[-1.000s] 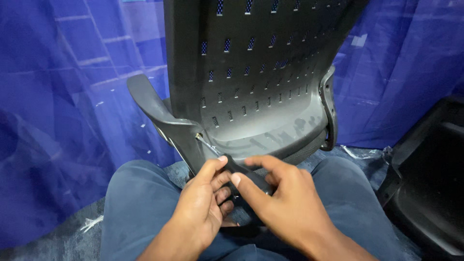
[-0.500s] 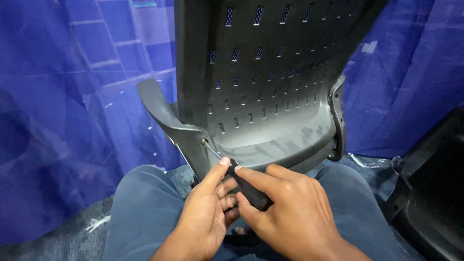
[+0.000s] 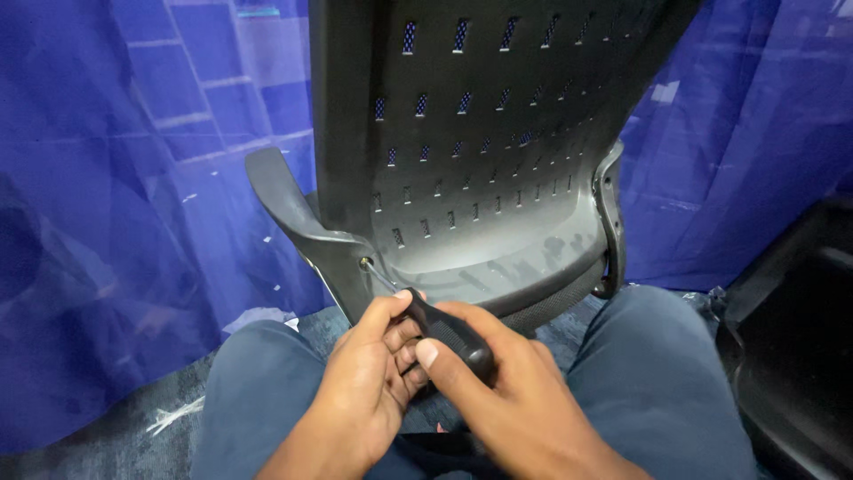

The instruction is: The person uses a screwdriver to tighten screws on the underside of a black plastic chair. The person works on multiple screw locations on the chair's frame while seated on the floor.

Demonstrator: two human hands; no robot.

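Blue plastic sheeting [image 3: 115, 204] hangs behind and to both sides, with a dark grey carpet [image 3: 107, 436] below it. A black chair back [image 3: 480, 160], pierced with rows of small slots, stands upright just in front of the person's knees, its left armrest bracket [image 3: 293, 213] curving outward. Both hands meet over the lap on a screwdriver [image 3: 444, 333] with a black handle. The left hand [image 3: 378, 373] pinches the front of the handle near the metal shaft, fingers curled closed around it. The right hand [image 3: 506, 400] wraps the rear of the handle, thumb lying along the top. The thin shaft slants up and left, its tip set in a screw [image 3: 365, 263] on the bracket. Blue trousers [image 3: 666, 382] cover both thighs. A black moulded part [image 3: 800, 356] lies at the right edge.
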